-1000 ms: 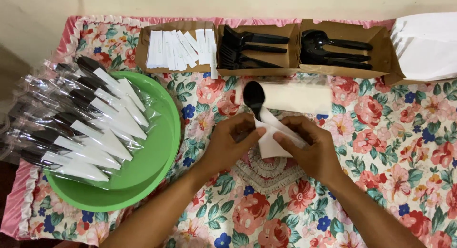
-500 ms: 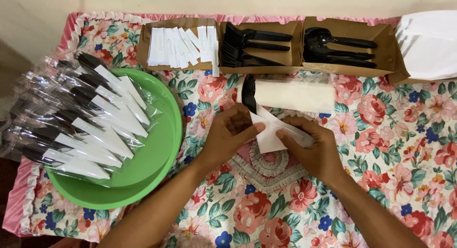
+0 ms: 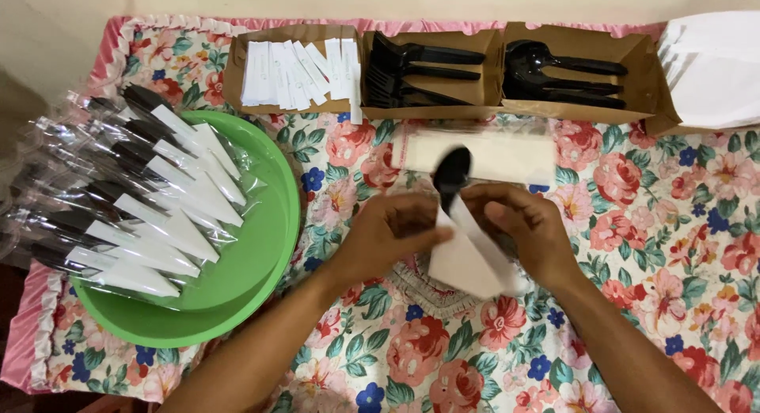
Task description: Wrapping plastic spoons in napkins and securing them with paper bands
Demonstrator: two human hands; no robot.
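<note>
My left hand (image 3: 389,232) and my right hand (image 3: 526,229) meet over the middle of the flowered tablecloth (image 3: 657,247). Together they grip a white folded napkin (image 3: 463,262) wrapped around a black plastic spoon (image 3: 451,174), whose bowl sticks out above my fingers. A clear sleeve (image 3: 487,153) with white content lies flat just behind the spoon.
A green round tray (image 3: 261,255) at the left holds several wrapped cutlery packs (image 3: 150,199). Along the back stand cardboard boxes with white sachets (image 3: 297,64), black forks (image 3: 419,68) and black spoons (image 3: 566,76). A white stack of napkins (image 3: 716,68) sits at the back right.
My hands have shifted the napkin and spoon slightly; the spoon's bowl now stands upright above my fingers and the napkin is folded more tightly round the handle.
</note>
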